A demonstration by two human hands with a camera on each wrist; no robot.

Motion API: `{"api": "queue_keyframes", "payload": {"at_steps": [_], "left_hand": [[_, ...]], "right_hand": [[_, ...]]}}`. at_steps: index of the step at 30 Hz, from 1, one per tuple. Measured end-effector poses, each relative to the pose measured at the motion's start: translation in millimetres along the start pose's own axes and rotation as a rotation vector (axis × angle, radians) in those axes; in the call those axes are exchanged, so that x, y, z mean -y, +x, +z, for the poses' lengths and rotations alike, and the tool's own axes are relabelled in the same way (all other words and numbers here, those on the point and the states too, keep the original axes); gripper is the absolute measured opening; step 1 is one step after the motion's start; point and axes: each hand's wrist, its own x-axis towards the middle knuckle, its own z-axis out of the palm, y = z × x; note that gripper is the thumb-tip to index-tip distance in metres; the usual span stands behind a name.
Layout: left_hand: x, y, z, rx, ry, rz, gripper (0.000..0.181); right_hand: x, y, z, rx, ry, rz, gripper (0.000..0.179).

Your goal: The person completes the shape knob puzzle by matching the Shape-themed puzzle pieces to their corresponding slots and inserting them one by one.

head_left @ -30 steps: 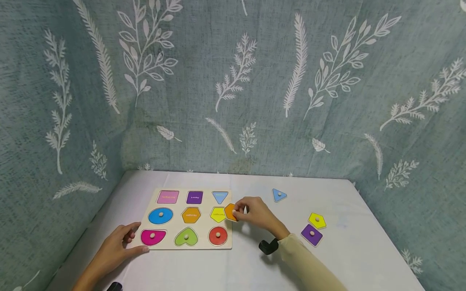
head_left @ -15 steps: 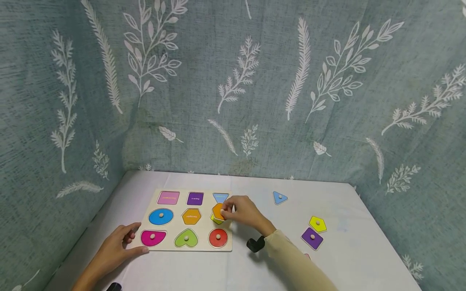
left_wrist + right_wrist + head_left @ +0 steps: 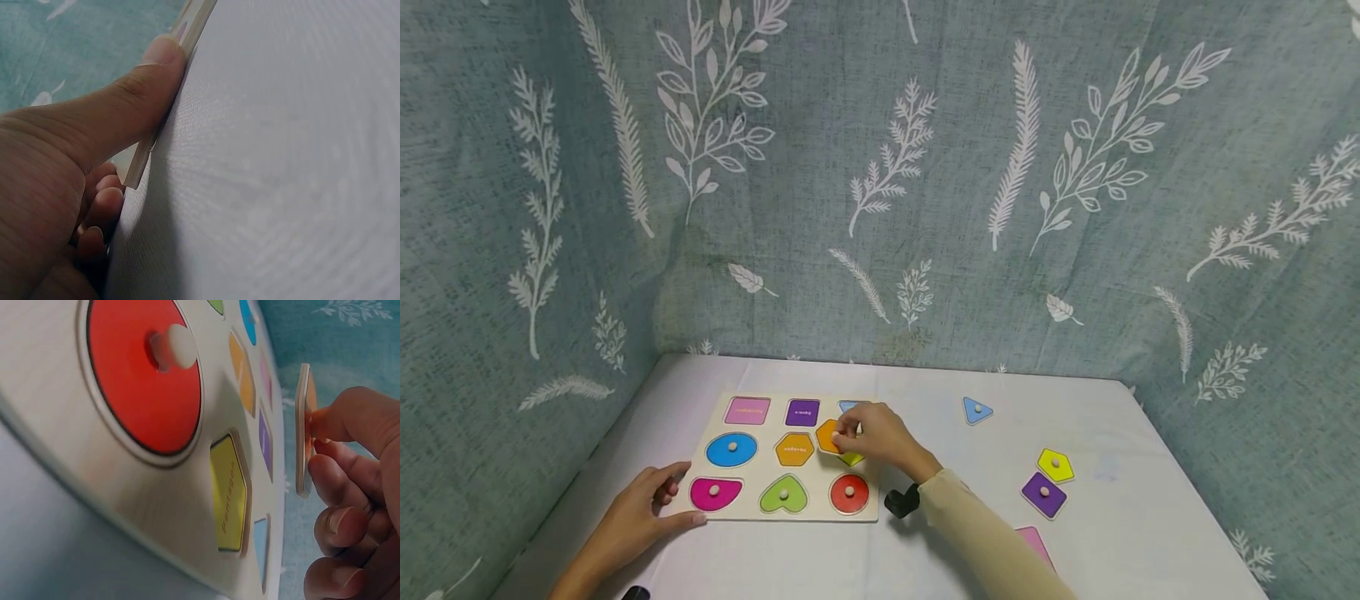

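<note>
My right hand (image 3: 883, 435) pinches the knob of an orange hexagon puzzle piece (image 3: 825, 436), held above the wooden puzzle board (image 3: 751, 502). In the right wrist view the piece (image 3: 304, 431) stands edge-on, apart from the board, beyond the yellow pentagon recess (image 3: 227, 495). The board's orange hexagon recess (image 3: 794, 449) lies just left of the held piece in the head view. My left hand (image 3: 634, 510) holds the board's near left corner, its thumb (image 3: 134, 94) along the front edge and its other fingers at the left side.
Blue oval (image 3: 732, 450), magenta semicircle (image 3: 715, 494), green heart (image 3: 784, 494) and red circle (image 3: 849, 494) pieces sit in the board. Right of it lie a blue triangle (image 3: 977, 410), a yellow pentagon (image 3: 1056, 465), a purple square (image 3: 1044, 496) and a partly hidden pink piece (image 3: 1034, 546).
My right hand has moved left with the orange hexagon, from the board's right edge to over the middle row near the hexagon recess. The left hand stays at the corner.
</note>
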Motion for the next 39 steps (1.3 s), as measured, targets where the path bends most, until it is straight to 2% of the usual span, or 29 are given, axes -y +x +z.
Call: {"api": "queue_keyframes", "payload": {"at_steps": [9,20,30,39], "left_hand": [[0.4,-0.2,0.2,0.012,-0.003,-0.04,0.097],[-0.4,1.3,-1.7,0.005,-0.001,-0.023,0.096],[0.6,-1.9,-1.1,-0.004,0.004,-0.008,0.093],[2.0,-4.0,-2.3,-0.005,-0.016,0.008,0.091]], "right_hand": [[10,11.6,13,0.018,-0.029,0.003,0.013],[27,26.2,26,0.039,-0.063,-0.028,0.013],[34,32.0,42,0.066,-0.033,0.027,0.012],[39,34.9,48,0.086,-0.054,0.029,0.012]]}}
